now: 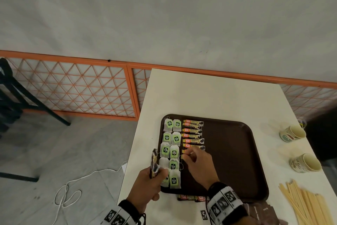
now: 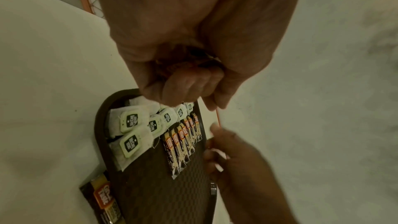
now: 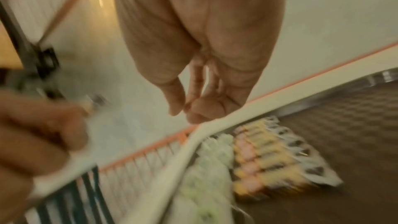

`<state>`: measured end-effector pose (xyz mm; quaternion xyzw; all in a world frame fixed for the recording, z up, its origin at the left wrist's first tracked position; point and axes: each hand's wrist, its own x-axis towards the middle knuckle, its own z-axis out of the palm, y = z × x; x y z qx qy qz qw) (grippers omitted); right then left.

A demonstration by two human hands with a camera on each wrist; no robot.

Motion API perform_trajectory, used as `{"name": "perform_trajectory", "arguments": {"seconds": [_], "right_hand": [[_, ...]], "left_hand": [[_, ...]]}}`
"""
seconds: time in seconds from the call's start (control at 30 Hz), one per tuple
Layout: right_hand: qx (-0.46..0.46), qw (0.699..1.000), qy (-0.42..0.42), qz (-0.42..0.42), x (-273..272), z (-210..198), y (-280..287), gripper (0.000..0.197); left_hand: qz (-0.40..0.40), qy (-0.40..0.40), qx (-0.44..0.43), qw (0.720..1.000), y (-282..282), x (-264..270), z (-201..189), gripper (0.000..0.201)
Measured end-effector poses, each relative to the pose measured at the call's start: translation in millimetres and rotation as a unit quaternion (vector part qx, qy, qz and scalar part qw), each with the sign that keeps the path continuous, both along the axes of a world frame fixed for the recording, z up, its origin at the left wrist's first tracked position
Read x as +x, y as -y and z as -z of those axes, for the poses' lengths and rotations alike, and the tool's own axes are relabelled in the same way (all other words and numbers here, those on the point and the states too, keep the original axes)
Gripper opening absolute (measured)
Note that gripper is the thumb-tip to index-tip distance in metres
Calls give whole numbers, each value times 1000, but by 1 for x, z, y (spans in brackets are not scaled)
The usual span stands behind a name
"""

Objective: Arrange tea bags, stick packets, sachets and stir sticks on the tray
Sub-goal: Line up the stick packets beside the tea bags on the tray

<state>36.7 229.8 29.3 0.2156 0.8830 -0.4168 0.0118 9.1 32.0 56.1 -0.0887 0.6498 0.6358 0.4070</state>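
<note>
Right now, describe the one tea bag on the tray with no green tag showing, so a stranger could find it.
Start at the dark brown tray on the white table. Two columns of tea bags line its left edge. In the outer column, fourth from the far end, lies the plain tea bag: bare white paper, while every neighbour shows a green tag.

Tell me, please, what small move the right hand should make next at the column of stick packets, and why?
Probably lay the next packet at the near end of the stick packets column on the tray. The right hand pinches there, just below the last placed one, while the left hand holds spare packets ready.
</note>
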Motion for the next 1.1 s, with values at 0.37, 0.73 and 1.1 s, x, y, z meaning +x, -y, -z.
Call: {"name": "perform_trajectory", "arguments": {"seconds": [0.37, 0.73, 1.1], "right_hand": [[-134, 990, -35, 0, 22, -75, -23, 34], [-243, 962, -30, 117, 64, -73, -48, 36], [-239, 946, 104, 191, 63, 16, -42, 23]], "left_hand": [[196, -189, -4, 962, -44, 15, -24, 24], [103, -127, 31, 986, -74, 29, -38, 18], [-27, -64, -128, 989, -44, 24, 7, 20]]}}
